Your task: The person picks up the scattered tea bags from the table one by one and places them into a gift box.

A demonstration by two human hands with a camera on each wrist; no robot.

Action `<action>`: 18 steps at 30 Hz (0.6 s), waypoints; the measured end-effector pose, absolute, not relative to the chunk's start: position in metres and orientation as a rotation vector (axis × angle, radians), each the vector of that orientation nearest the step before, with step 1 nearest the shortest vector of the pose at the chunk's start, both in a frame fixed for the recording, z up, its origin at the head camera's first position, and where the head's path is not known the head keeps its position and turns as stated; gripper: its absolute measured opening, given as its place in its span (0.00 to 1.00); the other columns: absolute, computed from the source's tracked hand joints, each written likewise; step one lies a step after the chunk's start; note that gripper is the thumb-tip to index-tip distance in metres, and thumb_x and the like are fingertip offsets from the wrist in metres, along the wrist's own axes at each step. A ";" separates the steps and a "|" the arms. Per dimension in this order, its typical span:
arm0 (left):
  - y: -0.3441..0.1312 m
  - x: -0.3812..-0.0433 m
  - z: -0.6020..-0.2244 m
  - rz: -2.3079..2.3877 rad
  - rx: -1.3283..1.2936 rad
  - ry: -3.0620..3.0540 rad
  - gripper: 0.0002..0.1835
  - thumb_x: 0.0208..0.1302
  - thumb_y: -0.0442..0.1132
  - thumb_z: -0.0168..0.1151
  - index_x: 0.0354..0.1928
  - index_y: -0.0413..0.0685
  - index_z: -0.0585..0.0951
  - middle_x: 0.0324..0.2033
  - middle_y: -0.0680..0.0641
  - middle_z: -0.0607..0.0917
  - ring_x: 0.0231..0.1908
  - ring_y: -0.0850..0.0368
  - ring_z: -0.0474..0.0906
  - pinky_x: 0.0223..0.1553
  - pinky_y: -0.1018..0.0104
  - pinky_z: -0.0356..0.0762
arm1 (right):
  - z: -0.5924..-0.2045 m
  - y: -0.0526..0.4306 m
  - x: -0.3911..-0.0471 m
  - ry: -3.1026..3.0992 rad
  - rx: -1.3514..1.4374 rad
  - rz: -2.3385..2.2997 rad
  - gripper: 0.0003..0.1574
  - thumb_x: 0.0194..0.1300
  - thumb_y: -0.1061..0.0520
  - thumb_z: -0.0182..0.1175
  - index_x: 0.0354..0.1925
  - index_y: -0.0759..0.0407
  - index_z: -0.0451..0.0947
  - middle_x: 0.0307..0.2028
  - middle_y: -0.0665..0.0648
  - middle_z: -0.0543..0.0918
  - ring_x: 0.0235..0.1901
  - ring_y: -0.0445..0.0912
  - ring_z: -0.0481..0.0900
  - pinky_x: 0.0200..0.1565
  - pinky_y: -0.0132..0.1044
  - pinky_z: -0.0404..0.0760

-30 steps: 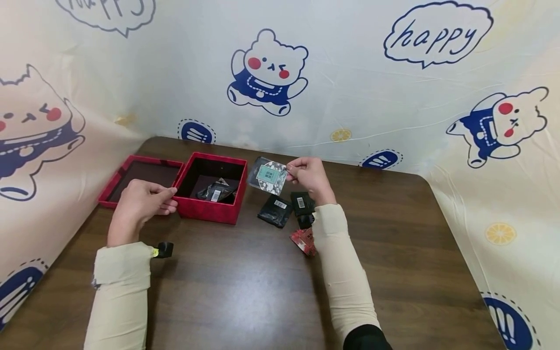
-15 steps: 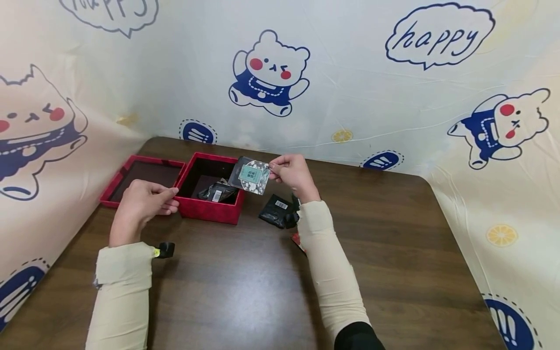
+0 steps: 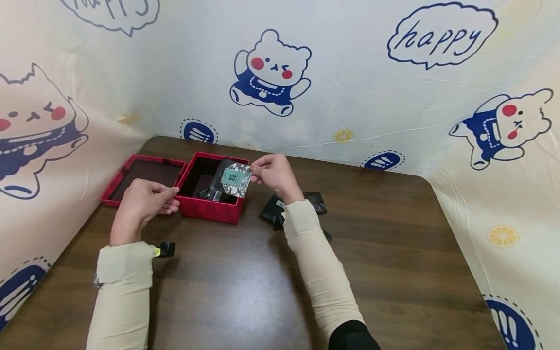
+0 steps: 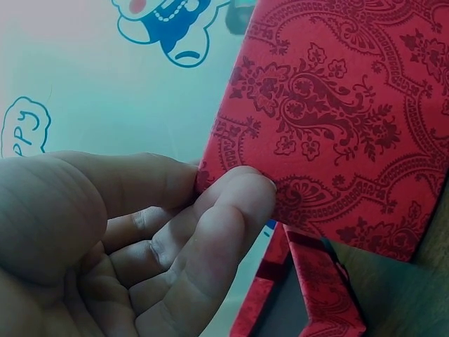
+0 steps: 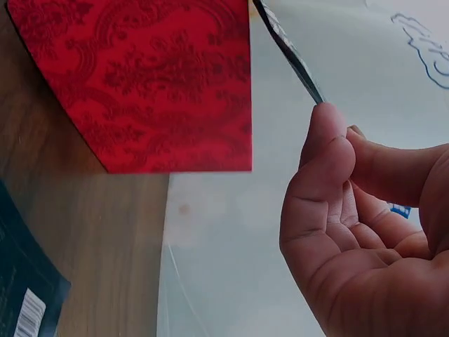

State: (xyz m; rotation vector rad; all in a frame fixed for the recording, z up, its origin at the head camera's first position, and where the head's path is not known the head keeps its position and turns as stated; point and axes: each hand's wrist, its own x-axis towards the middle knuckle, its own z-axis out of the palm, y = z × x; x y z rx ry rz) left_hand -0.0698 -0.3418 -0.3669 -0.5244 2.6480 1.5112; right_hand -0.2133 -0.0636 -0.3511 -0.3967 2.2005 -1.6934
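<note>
My right hand (image 3: 276, 175) pinches the right edge of a flat sachet with a teal label (image 3: 233, 179), tilted over the right part of an open red box (image 3: 210, 212). In the right wrist view the sachet (image 5: 291, 53) shows edge-on between thumb and forefinger, above the box's patterned side (image 5: 161, 91). My left hand (image 3: 146, 199) grips the box's near left corner; the left wrist view has thumb and fingertips around that corner of the box (image 4: 330, 119). Inside the box lies a dark packet with a barcode (image 3: 216, 195), partly covered by the sachet.
A red lid (image 3: 114, 198), dark inside, lies left of the box. Black packets (image 3: 272, 210) lie right of the box, partly hidden under my right forearm. A printed cloth (image 3: 350, 73) rises behind the wooden table (image 3: 227, 282).
My right hand has carried the sachet leftward from beside the box to over its opening. The left hand has kept its hold on the box corner.
</note>
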 end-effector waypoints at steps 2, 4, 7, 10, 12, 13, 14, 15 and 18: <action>-0.342 -0.070 -0.367 1.513 -0.516 2.649 0.19 0.73 0.39 0.61 0.52 0.25 0.81 0.32 0.39 0.88 0.30 0.49 0.88 0.36 0.61 0.86 | -0.352 -0.068 -0.211 2.203 -0.395 -1.694 0.05 0.68 0.64 0.65 0.38 0.68 0.85 0.32 0.61 0.87 0.27 0.50 0.87 0.31 0.35 0.86; -0.342 -0.070 -0.367 1.514 -0.517 2.647 0.19 0.73 0.39 0.61 0.52 0.25 0.81 0.32 0.39 0.88 0.30 0.50 0.88 0.36 0.61 0.86 | -0.354 -0.071 -0.209 2.210 -0.399 -1.691 0.04 0.67 0.64 0.66 0.36 0.66 0.85 0.31 0.61 0.87 0.28 0.53 0.87 0.30 0.35 0.86; -0.342 -0.069 -0.366 1.505 -0.524 2.651 0.18 0.74 0.39 0.61 0.52 0.26 0.81 0.33 0.39 0.88 0.30 0.50 0.88 0.37 0.61 0.86 | -0.354 -0.075 -0.206 2.230 -0.409 -1.678 0.03 0.66 0.64 0.67 0.36 0.65 0.86 0.30 0.61 0.87 0.27 0.53 0.87 0.31 0.35 0.86; -0.342 -0.069 -0.365 1.495 -0.531 2.658 0.18 0.74 0.39 0.60 0.52 0.27 0.81 0.33 0.38 0.88 0.31 0.48 0.89 0.38 0.60 0.86 | -0.354 -0.079 -0.203 2.249 -0.415 -1.667 0.03 0.66 0.64 0.67 0.36 0.65 0.86 0.31 0.62 0.87 0.26 0.52 0.87 0.31 0.35 0.86; -0.342 -0.069 -0.365 1.491 -0.531 2.662 0.18 0.74 0.39 0.60 0.53 0.27 0.81 0.33 0.38 0.88 0.32 0.47 0.89 0.38 0.60 0.86 | -0.355 -0.082 -0.202 2.268 -0.429 -1.656 0.03 0.66 0.64 0.67 0.35 0.65 0.86 0.30 0.62 0.87 0.27 0.53 0.87 0.30 0.36 0.87; -0.342 -0.069 -0.365 1.489 -0.531 2.665 0.18 0.74 0.39 0.60 0.53 0.27 0.81 0.33 0.38 0.88 0.32 0.46 0.89 0.38 0.60 0.86 | -0.355 -0.083 -0.201 2.277 -0.435 -1.650 0.03 0.66 0.65 0.67 0.35 0.65 0.86 0.29 0.61 0.87 0.28 0.55 0.87 0.31 0.37 0.87; -0.342 -0.069 -0.366 1.489 -0.529 2.666 0.18 0.74 0.39 0.60 0.53 0.27 0.81 0.33 0.38 0.88 0.32 0.46 0.89 0.37 0.61 0.86 | -0.356 -0.084 -0.200 2.289 -0.439 -1.643 0.03 0.66 0.64 0.67 0.35 0.65 0.86 0.29 0.61 0.87 0.29 0.56 0.87 0.31 0.38 0.87; -0.341 -0.069 -0.366 1.489 -0.528 2.668 0.18 0.74 0.39 0.60 0.53 0.27 0.81 0.33 0.38 0.88 0.32 0.46 0.89 0.37 0.61 0.86 | -0.356 -0.085 -0.199 2.306 -0.448 -1.634 0.03 0.65 0.64 0.67 0.34 0.65 0.86 0.28 0.60 0.87 0.30 0.57 0.87 0.32 0.39 0.87; -0.341 -0.069 -0.366 1.493 -0.532 2.657 0.18 0.74 0.39 0.60 0.53 0.27 0.81 0.33 0.38 0.88 0.32 0.47 0.89 0.37 0.62 0.86 | -0.358 -0.088 -0.196 2.372 -0.457 -1.569 0.03 0.65 0.63 0.68 0.33 0.62 0.86 0.27 0.58 0.87 0.30 0.57 0.87 0.31 0.40 0.87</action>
